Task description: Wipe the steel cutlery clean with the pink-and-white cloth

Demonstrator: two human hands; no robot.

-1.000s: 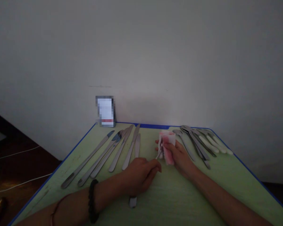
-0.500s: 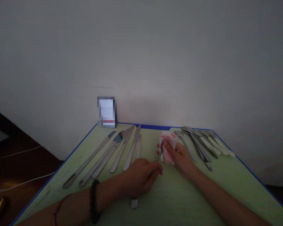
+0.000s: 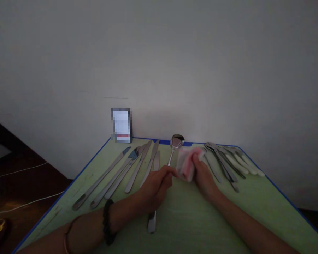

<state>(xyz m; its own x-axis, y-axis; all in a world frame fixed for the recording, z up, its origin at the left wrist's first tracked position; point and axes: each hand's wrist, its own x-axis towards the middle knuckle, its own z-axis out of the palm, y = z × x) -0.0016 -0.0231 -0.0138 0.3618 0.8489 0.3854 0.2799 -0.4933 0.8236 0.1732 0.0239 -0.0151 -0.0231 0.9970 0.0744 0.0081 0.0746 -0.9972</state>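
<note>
Drawn clear of the pink-and-white cloth (image 3: 186,165) since the earlier frame, the spoon (image 3: 177,141) is now raised toward the worktop's (image 3: 190,218) far edge. Its handle is pinched in the closed left hand (image 3: 159,185), presumably leaving the bowl untouched. Bunched cloth is gripped just beside it by the curled right hand (image 3: 205,178). Knives (image 3: 139,167) are laid toward the left edge, apparently kept apart from cutlery (image 3: 224,165) near the right.

Head-worn view, facing forward and down, near the hands (image 3: 157,187), across tabletop (image 3: 190,218) toward wall (image 3: 161,63)
</note>
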